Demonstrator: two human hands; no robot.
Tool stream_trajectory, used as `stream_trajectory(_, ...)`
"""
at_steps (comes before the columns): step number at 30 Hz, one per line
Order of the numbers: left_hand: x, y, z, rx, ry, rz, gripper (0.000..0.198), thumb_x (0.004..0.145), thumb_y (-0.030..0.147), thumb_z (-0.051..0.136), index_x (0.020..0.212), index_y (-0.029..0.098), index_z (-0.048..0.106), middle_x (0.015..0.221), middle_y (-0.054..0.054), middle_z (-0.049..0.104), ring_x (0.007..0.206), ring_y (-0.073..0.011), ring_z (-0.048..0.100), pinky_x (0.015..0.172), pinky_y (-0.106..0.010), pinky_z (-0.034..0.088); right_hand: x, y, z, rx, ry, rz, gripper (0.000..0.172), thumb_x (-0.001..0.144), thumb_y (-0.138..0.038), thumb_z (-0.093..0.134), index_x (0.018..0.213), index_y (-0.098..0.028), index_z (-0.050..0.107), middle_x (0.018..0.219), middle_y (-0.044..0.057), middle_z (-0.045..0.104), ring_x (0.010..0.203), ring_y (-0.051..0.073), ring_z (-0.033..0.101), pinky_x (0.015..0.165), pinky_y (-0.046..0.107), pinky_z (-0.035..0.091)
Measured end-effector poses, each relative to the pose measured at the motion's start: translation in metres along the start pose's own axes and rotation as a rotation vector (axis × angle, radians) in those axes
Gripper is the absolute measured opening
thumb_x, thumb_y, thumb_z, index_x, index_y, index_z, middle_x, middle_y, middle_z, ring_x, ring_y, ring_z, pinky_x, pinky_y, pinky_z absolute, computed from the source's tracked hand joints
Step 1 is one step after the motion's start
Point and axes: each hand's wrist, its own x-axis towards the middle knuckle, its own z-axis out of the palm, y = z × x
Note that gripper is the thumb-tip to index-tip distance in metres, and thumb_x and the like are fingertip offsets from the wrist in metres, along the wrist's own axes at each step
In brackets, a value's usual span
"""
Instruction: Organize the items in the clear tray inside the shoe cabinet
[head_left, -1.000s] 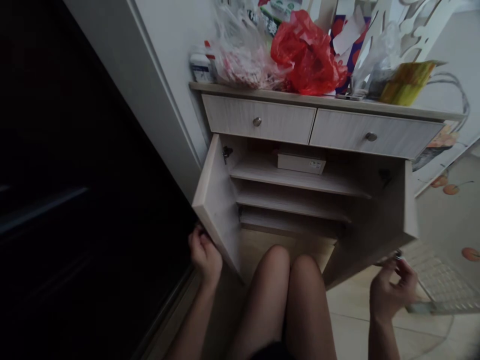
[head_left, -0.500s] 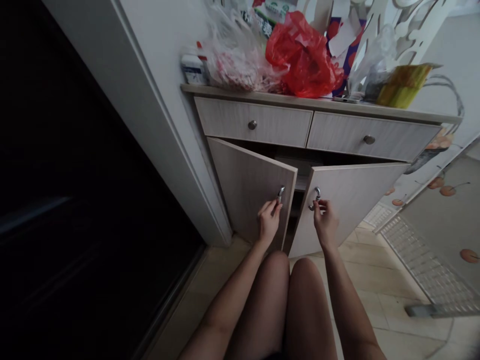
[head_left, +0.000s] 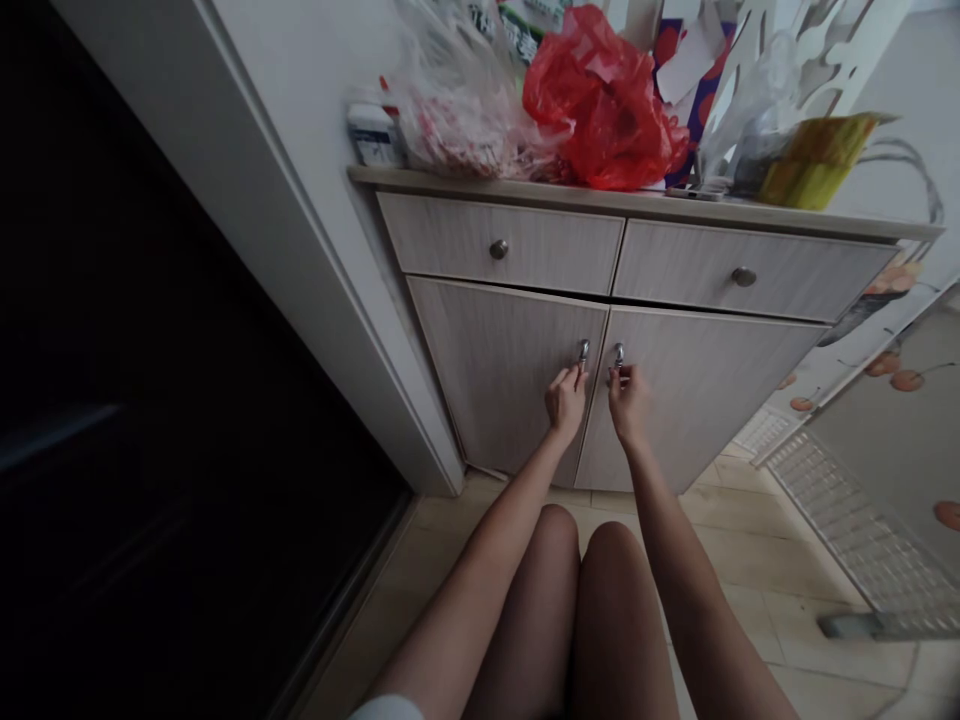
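Observation:
Two pale wood-grain doors form the lower front of the cabinet, the left door (head_left: 495, 370) and the right door (head_left: 705, 390). They meet almost flush, with a thin dark gap along the top edge. My left hand (head_left: 566, 400) pinches the left metal door handle (head_left: 584, 350). On the other side of the seam, my right hand (head_left: 630, 402) has its fingers closed round the right door handle (head_left: 619, 355). The lower part of each handle is hidden by my fingers.
Above the doors are two drawers with round knobs (head_left: 499, 249). A red plastic bag (head_left: 604, 110), a clear bag (head_left: 465, 120), a white bottle (head_left: 375, 135) and a yellow packet (head_left: 814, 165) crowd the cabinet top (head_left: 525, 190). A white door frame (head_left: 300, 220) borders the left.
Both doors have swung inward from standing ajar to nearly closed, hiding the dark inside and shelf. My hands have moved forward and closer together, still on the handles.

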Motion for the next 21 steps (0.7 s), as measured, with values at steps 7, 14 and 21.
stream_trajectory(7, 0.013, -0.001, 0.010, 0.017, -0.034, -0.012, 0.022, 0.098, 0.022, 0.054, 0.110, 0.014, 0.071, 0.093, -0.011, 0.068, 0.083, -0.0189, 0.064, 0.074, -0.026, 0.042, 0.013, 0.008, 0.014, -0.016, -0.013, 0.016, 0.045, 0.096, -0.054, 0.035, 0.090, -0.016, 0.059, 0.083, 0.011, 0.068, 0.071, 0.020, 0.060, 0.071, 0.032, 0.043)
stream_trajectory(14, 0.025, 0.000, 0.014, 0.048, -0.077, -0.041, 0.023, 0.098, 0.020, 0.053, 0.113, 0.014, 0.070, 0.097, -0.012, 0.068, 0.085, -0.0192, 0.064, 0.075, -0.026, 0.043, 0.023, 0.011, 0.023, -0.042, -0.023, 0.032, 0.045, 0.097, -0.053, 0.035, 0.093, -0.016, 0.060, 0.085, 0.012, 0.069, 0.073, 0.021, 0.061, 0.073, 0.033, 0.043)
stream_trajectory(21, 0.027, 0.011, 0.009, 0.129, -0.145, -0.087, 0.028, 0.101, 0.023, 0.048, 0.118, 0.014, 0.069, 0.103, -0.014, 0.069, 0.091, -0.0208, 0.065, 0.078, -0.027, 0.043, 0.024, 0.012, 0.025, -0.030, -0.013, 0.055, 0.043, 0.094, -0.053, 0.038, 0.090, -0.017, 0.059, 0.087, 0.013, 0.069, 0.073, 0.021, 0.060, 0.073, 0.034, 0.043)
